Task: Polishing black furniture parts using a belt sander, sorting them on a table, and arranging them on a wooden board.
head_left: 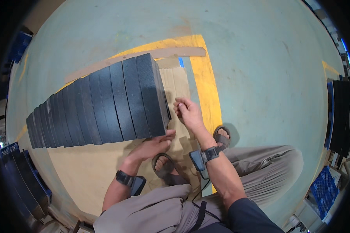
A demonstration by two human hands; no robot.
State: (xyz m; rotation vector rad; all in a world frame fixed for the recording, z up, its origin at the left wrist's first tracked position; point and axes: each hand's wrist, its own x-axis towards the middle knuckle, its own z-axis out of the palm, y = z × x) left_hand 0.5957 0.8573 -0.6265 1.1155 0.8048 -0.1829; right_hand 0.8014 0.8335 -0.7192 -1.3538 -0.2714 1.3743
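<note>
A long row of black rectangular slabs (99, 105), packed side by side, runs from the far left to the middle, and the slab at its right end (151, 93) stands nearest my hands. My left hand (155, 146) lies beside that slab's near lower corner, fingers stretched out; whether they touch it I cannot tell. Just off the slab's right face is my right hand (189, 114), its fingers curled in and the thumb against them. Anything inside that grip is hidden. A thin dark edge (168, 108) shows along the slab's right face.
Brown cardboard (79, 171) lies under the row on a green floor (260, 73) with yellow line marking (206, 85). A brown strip (179, 52) crosses behind the row. More black slabs (340, 116) stand at the far right, others (23, 182) at the lower left. My sandalled feet are close by.
</note>
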